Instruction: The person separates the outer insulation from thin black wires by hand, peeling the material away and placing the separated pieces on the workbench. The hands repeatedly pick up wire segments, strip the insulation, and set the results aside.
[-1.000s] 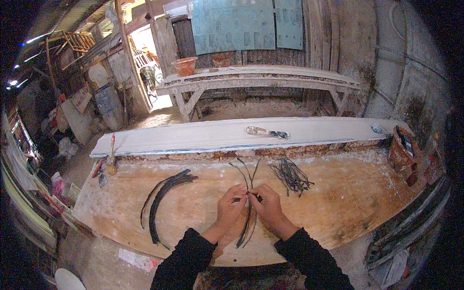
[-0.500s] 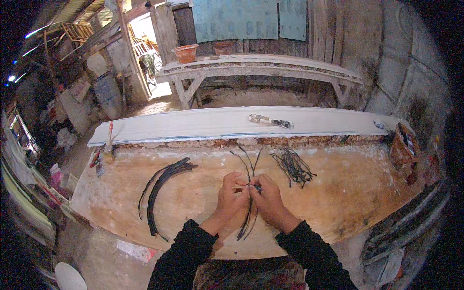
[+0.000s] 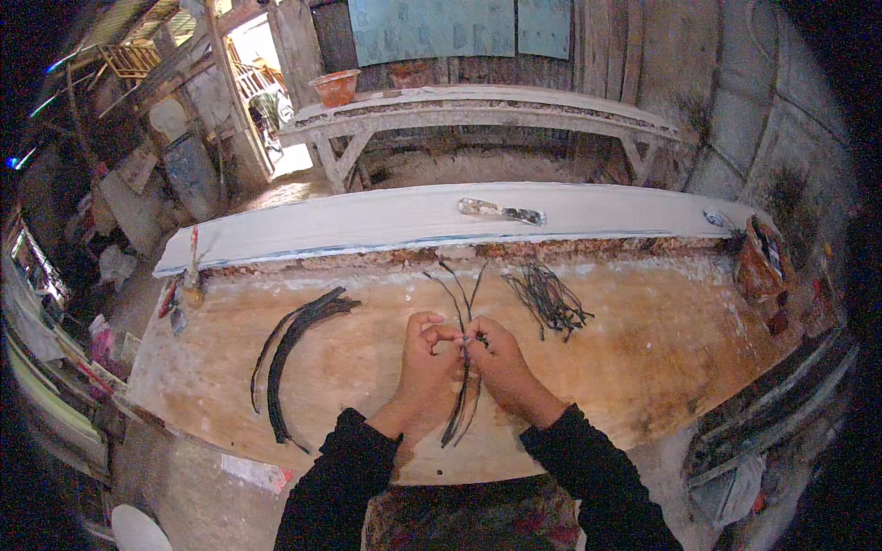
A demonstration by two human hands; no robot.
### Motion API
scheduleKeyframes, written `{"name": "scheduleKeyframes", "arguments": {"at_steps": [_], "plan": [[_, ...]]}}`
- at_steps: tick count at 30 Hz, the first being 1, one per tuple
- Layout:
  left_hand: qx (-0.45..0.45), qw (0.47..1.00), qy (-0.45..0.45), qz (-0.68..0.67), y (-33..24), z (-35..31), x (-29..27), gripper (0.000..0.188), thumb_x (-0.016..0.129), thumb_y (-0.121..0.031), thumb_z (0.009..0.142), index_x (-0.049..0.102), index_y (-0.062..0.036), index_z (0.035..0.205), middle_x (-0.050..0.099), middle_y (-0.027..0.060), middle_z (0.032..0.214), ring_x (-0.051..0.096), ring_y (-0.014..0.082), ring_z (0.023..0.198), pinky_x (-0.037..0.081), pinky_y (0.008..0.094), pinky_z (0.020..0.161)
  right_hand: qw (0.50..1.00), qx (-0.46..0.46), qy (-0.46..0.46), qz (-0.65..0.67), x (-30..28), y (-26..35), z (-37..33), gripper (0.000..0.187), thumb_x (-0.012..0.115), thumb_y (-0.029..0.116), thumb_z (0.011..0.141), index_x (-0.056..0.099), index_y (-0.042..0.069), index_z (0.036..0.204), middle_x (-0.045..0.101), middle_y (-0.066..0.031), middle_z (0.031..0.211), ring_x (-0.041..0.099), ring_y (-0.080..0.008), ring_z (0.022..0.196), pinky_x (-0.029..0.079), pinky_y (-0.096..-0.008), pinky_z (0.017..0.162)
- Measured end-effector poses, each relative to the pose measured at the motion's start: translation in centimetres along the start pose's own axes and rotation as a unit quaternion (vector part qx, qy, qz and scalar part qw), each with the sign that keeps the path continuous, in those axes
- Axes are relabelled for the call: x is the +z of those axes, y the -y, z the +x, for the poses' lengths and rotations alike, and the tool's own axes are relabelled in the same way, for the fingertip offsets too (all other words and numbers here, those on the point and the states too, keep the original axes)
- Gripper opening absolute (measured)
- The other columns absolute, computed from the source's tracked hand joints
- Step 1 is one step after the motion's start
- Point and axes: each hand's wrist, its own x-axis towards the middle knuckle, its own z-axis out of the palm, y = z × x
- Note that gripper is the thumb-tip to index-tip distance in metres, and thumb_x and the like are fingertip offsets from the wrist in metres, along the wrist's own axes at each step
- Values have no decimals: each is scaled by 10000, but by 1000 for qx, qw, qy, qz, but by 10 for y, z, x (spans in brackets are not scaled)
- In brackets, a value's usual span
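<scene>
My left hand (image 3: 424, 358) and my right hand (image 3: 498, 363) meet over the middle of a worn wooden workbench (image 3: 643, 367). Both pinch a thin bundle of long dark strips (image 3: 462, 404) that lies lengthwise between them, its far ends splayed near the bench's back edge and its near ends reaching toward me. Fingers of both hands close on the bundle at about its middle. To the right of my hands lies a loose heap of short dark strands (image 3: 549, 298). To the left lies a set of long curved dark strips (image 3: 289, 354).
A long white plank (image 3: 367, 225) runs along the back of the bench with a putty knife (image 3: 501, 212) on it. An open reddish box (image 3: 761, 262) sits at the right end. A pale trestle bench (image 3: 478, 106) with a clay pot (image 3: 334, 87) stands behind.
My hands stay on the bundle at the same spot and have shifted their fingers slightly. The view has tilted a little. Nothing else on the bench has moved.
</scene>
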Motion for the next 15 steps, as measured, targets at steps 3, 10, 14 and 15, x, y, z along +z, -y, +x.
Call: {"name": "scheduleKeyframes", "arguments": {"at_steps": [3, 10, 14, 15], "plan": [[21, 1000, 7, 20, -7, 2, 1, 373, 572, 70, 784, 361, -80, 1053, 568, 64, 867, 565, 106, 782, 505, 231, 617, 995, 47, 4, 92, 2, 7, 0, 65, 490, 80, 853, 462, 85, 794, 453, 23, 737, 417, -57, 702, 357, -215, 601], [-21, 994, 71, 78, -7, 7, -10, 94, 588, -46, 825, 552, -37, 911, 560, 26, 893, 538, 84, 831, 518, 229, 619, 969, 132, 25, 206, -3, 7, 4, 34, 497, 132, 857, 505, 105, 839, 455, 49, 675, 414, -40, 541, 334, -165, 476], [-29, 997, 65, 41, -8, 6, -10, 120, 580, -92, 845, 563, -34, 949, 564, 32, 906, 536, 84, 843, 521, 228, 625, 948, 129, 69, 281, -8, 0, 7, 48, 524, 157, 858, 525, 109, 863, 422, 77, 623, 364, -18, 470, 289, -144, 423], [-19, 997, 65, 48, -8, 6, -11, 122, 576, -98, 849, 562, -31, 950, 562, 32, 911, 534, 84, 850, 523, 227, 623, 944, 130, 76, 292, -8, -1, 8, 59, 534, 161, 856, 532, 103, 869, 425, 80, 620, 363, -14, 470, 288, -147, 423]]}}
